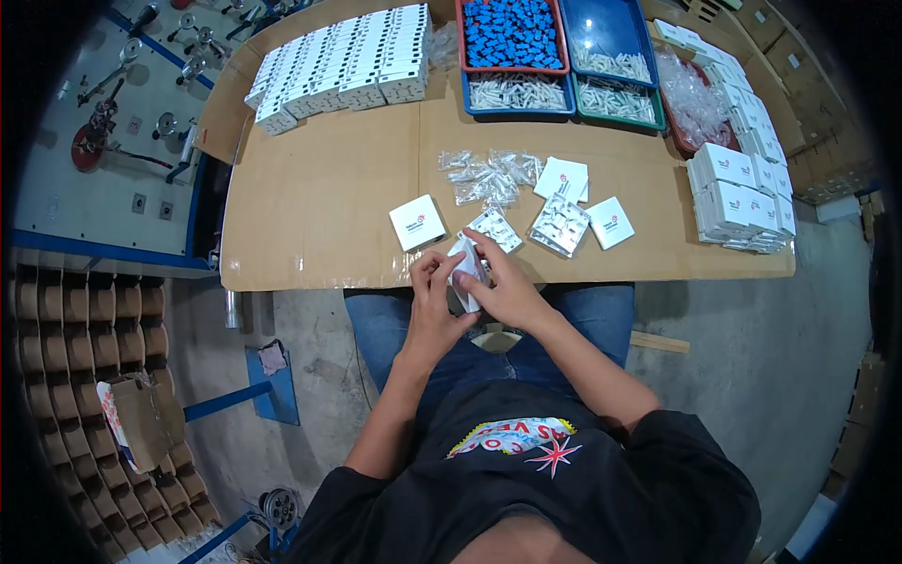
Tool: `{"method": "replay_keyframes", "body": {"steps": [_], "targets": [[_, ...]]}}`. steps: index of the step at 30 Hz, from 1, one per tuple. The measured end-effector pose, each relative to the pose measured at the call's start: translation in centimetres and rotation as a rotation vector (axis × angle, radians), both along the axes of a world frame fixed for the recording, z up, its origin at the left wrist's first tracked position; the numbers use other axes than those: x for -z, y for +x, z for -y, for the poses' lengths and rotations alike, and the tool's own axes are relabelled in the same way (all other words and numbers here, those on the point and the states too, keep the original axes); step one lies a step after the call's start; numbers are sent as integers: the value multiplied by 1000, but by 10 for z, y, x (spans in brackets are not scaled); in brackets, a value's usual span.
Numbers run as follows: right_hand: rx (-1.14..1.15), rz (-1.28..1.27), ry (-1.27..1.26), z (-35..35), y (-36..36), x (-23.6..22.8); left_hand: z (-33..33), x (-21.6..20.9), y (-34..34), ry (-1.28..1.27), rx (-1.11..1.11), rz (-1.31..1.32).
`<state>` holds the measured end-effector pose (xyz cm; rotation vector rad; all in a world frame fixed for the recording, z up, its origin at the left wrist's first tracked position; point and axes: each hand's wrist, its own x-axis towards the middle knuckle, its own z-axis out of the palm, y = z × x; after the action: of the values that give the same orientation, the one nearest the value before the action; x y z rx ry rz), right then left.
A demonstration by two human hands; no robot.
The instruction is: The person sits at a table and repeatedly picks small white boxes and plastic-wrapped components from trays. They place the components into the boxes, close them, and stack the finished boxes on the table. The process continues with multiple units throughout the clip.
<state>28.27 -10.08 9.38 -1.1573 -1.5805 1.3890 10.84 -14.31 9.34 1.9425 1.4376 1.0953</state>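
Holding a small white box (467, 273) over the near edge of the cardboard-covered table (319, 197), both hands are closed on it: the left hand (430, 299) pinches its left side with thumb and fingertips curled in, and the right hand (505, 287) wraps its right side, fingers bent over the top end. Judging by that grip, the step in hand looks like folding or closing the box, or tucking something into it; the next move would call for a firm pinch on one side while the other hand's fingertips work a flap.

Taking the held box as the landmark: just left and beyond it lies a closed white box (417, 222); straight beyond it lies a clear packet (496, 228), with a heap of clear packets (484, 175) farther back; to its right lie a silvery packet (560, 225) and another white box (611, 223); far right stands a stack of white boxes (742, 202).

Whether the held box is open, and what is inside, cannot be told; the fingers cover most of it. Tray contents at the far edge are too small to identify.
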Motion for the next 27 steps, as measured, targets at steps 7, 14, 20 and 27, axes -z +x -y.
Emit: {"method": "replay_keyframes", "body": {"steps": [7, 14, 20, 27], "targets": [[-2, 109, 258, -3, 10, 16, 8, 15, 25, -454, -154, 938], [-225, 233, 491, 8, 0, 7, -3, 0, 3, -1209, 4, 1480], [-268, 198, 579, 6, -1, 11, 8, 16, 8, -1052, -32, 1568], [-242, 136, 624, 7, -1, 21, 10, 16, 19, -1005, -54, 1606]]}}
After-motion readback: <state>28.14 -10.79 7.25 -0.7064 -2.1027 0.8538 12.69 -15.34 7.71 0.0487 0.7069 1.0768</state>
